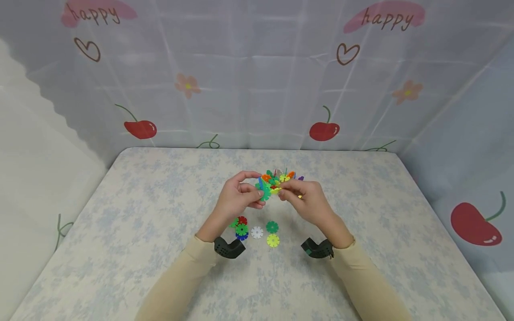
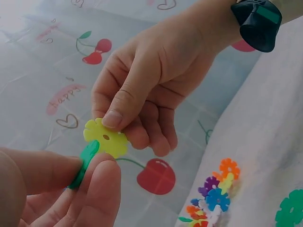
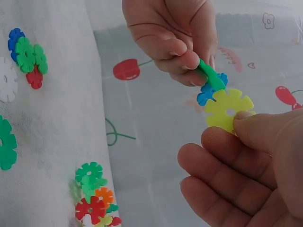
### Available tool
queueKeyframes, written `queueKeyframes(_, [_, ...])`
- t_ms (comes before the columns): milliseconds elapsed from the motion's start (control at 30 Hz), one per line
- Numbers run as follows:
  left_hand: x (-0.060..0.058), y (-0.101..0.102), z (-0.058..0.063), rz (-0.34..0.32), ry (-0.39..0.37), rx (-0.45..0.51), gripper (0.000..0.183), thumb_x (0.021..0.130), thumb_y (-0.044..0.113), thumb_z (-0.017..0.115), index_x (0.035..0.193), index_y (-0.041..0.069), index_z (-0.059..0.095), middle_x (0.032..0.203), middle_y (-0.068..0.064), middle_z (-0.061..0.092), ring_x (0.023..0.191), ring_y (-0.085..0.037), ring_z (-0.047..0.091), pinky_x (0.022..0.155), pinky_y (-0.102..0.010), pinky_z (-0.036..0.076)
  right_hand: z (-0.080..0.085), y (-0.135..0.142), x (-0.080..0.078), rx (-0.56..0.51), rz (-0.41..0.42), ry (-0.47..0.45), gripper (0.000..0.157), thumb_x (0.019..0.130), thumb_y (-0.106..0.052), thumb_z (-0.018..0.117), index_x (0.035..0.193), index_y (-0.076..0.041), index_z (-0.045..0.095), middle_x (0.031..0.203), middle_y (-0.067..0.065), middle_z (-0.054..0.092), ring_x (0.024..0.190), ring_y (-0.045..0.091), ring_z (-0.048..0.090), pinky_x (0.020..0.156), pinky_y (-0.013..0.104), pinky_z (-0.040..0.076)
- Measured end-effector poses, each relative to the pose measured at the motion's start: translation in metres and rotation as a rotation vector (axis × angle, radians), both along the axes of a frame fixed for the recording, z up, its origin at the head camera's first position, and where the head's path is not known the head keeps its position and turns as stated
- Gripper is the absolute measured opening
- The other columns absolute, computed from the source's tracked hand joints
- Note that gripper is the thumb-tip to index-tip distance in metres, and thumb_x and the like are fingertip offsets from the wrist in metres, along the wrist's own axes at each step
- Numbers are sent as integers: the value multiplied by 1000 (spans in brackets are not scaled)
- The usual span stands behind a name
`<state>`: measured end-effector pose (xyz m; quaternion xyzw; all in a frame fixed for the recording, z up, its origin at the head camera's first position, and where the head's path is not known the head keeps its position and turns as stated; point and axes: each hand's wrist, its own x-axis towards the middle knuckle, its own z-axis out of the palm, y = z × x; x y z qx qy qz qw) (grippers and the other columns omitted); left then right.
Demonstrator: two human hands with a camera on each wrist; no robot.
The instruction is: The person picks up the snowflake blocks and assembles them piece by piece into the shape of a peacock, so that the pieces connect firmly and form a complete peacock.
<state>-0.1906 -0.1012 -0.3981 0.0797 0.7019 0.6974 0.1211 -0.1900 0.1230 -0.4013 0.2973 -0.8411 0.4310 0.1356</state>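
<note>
My left hand (image 1: 241, 191) pinches a green notched disc (image 2: 86, 163) between thumb and fingers. A blue disc (image 3: 206, 94) shows beside it in the right wrist view and seems attached to the green one. With thumb and index finger, my right hand (image 1: 307, 198) pinches a yellow notched disc (image 3: 229, 113) by its edge. The rims of the yellow and green discs meet at an angle; whether their slots interlock I cannot tell. Both hands are raised over the table, the right one's other fingers loosely bent in the left wrist view.
A cluster of colourful joined discs (image 1: 291, 174) lies behind the hands. Nearer, on the patterned table (image 1: 120, 223), are a white disc (image 1: 257, 232), a dark green disc (image 1: 272, 227), a yellow-green disc (image 1: 273, 240) and a small green, red and blue group (image 1: 242, 229).
</note>
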Motion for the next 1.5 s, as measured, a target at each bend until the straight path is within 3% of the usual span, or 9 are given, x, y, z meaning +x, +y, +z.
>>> queueKeyframes(267, [0, -3, 3, -45, 48, -79, 47, 94, 1, 67, 139, 11, 58, 81, -5, 73, 73, -27, 76, 77, -48, 65, 3, 3, 0, 15, 36, 28, 8, 90, 3, 72, 98, 2, 75, 86, 12, 77, 74, 21, 74, 71, 34, 65])
queueKeyframes(667, [0, -5, 4, -47, 60, -35, 51, 94, -3, 67, 141, 8, 54, 81, -4, 75, 69, -19, 75, 71, -38, 65, 3, 2, 0, 64, 50, 107, 11, 85, 3, 77, 95, 1, 76, 86, 11, 77, 74, 20, 74, 70, 36, 65])
queueKeyframes(867, [1, -4, 4, 8, 85, -47, 48, 94, 0, 69, 140, 7, 55, 78, 0, 73, 69, -17, 73, 72, -35, 65, 4, 1, 1, 52, 30, 95, 8, 88, 1, 75, 96, 2, 76, 86, 11, 77, 74, 20, 74, 70, 36, 65])
queueKeyframes(1067, [2, -1, 3, 83, 64, 46, 50, 94, 0, 69, 141, 7, 54, 78, 1, 73, 68, -12, 74, 74, -32, 65, 3, 0, 2, 34, -16, 69, 5, 90, 0, 73, 93, 0, 76, 83, 9, 77, 71, 19, 74, 68, 33, 64])
queueKeyframes(1300, [4, 3, 1, 121, 44, 104, 48, 94, -1, 68, 139, 6, 53, 74, 3, 70, 66, -11, 74, 72, -30, 64, 2, -3, 4, -5, 28, 70, 4, 90, -2, 72, 88, 0, 76, 81, 8, 77, 69, 18, 74, 66, 29, 63])
queueKeyframes(1500, [4, 4, 0, 153, 82, 95, 46, 94, -1, 67, 138, 5, 53, 72, 4, 69, 64, -10, 73, 70, -30, 64, 0, -6, 4, 8, 31, 108, 1, 88, -1, 76, 87, 0, 76, 81, 9, 77, 69, 18, 74, 66, 30, 63])
